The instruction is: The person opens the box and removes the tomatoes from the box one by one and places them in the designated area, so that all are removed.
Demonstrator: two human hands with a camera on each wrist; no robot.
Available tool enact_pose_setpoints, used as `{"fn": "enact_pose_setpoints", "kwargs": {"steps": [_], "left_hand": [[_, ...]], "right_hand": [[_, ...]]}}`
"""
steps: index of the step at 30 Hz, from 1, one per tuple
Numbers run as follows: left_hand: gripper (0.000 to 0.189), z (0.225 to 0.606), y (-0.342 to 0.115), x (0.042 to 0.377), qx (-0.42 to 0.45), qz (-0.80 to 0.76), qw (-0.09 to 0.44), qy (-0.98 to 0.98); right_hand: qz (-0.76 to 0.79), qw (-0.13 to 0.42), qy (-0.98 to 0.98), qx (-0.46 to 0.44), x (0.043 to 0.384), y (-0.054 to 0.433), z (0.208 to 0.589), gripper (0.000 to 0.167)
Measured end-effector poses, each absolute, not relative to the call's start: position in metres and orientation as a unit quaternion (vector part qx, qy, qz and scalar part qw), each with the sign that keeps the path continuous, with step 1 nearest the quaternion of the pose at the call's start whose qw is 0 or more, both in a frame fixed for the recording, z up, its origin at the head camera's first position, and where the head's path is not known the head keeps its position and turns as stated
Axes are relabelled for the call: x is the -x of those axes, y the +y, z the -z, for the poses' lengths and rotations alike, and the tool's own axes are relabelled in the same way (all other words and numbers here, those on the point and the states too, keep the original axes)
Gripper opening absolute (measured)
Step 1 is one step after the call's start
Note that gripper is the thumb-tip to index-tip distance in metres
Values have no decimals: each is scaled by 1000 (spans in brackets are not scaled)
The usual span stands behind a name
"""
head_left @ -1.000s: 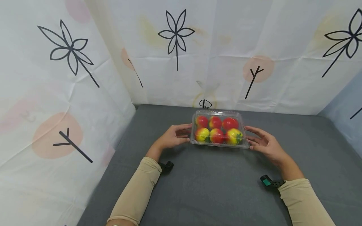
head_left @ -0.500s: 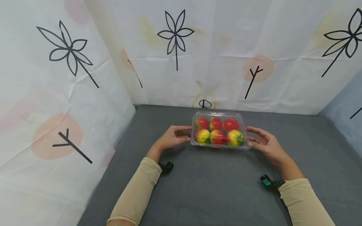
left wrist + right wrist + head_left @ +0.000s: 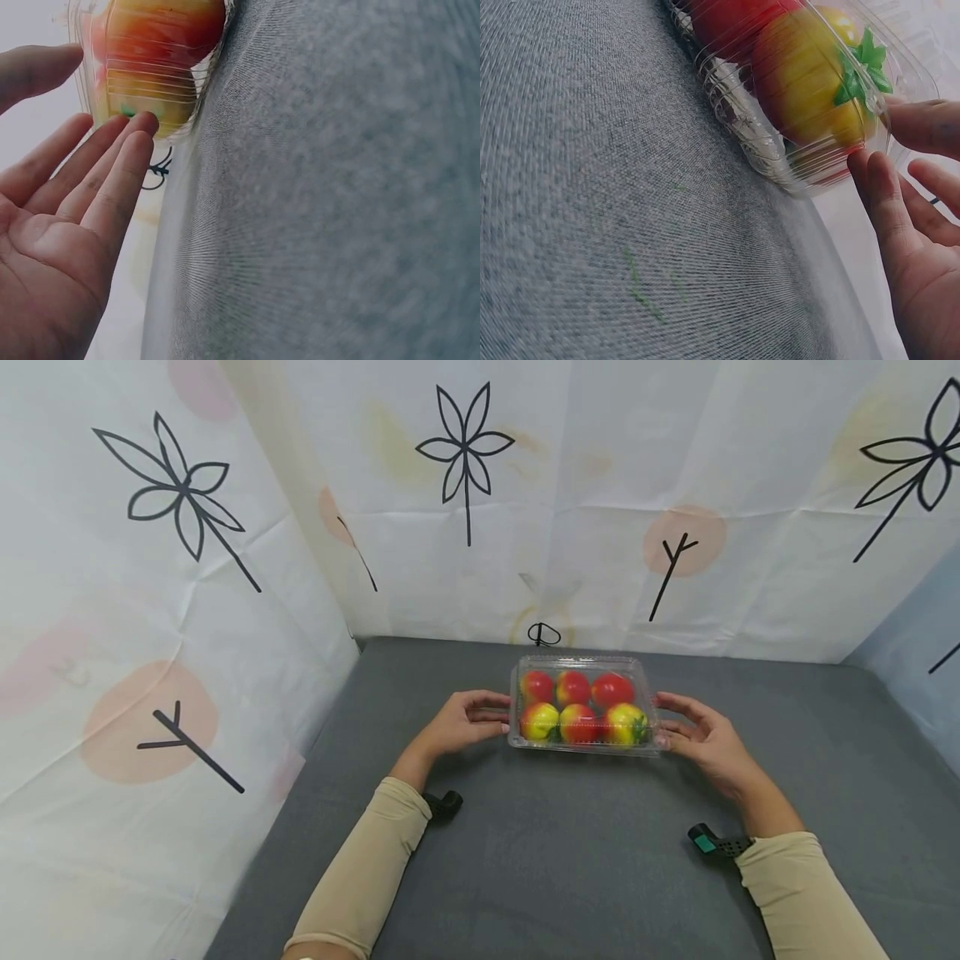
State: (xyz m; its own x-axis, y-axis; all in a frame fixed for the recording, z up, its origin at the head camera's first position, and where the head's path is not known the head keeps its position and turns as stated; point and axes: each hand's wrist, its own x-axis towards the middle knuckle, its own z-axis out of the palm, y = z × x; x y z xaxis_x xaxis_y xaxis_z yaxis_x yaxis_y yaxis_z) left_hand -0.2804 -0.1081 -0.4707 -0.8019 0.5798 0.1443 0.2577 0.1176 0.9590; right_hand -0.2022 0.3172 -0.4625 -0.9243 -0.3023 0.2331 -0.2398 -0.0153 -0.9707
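A clear plastic fruit box with its lid down sits near the back of the grey table. Inside lie several red and yellow fruits in two rows; one shows a green leafy top. At the box's left end is my left hand, fingers extended, fingertips right at the plastic wall. My right hand is at the opposite end. In the right wrist view its thumb lies at the lid's edge, and the other fingertips meet the ribbed end wall.
Grey cloth covers the table. A white curtain with black flower drawings hangs right behind the box, and another such panel stands along the left side. Each wrist wears a black strap.
The box has shifted very slightly to the right between my hands. Both hands stay at its ends, the left following a little rightward.
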Motion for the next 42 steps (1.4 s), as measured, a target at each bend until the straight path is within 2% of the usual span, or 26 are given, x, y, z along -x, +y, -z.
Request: {"fn": "enact_pose_setpoints", "kwargs": {"steps": [18,42], "left_hand": [[46,467,-102,279,-275,-606,132,735],[48,471,-101,277,-249,-598,133,751]], "right_hand": [[699,19,692,178,202,317,463,58],[698,28,692,182,201,319,467,62]]}}
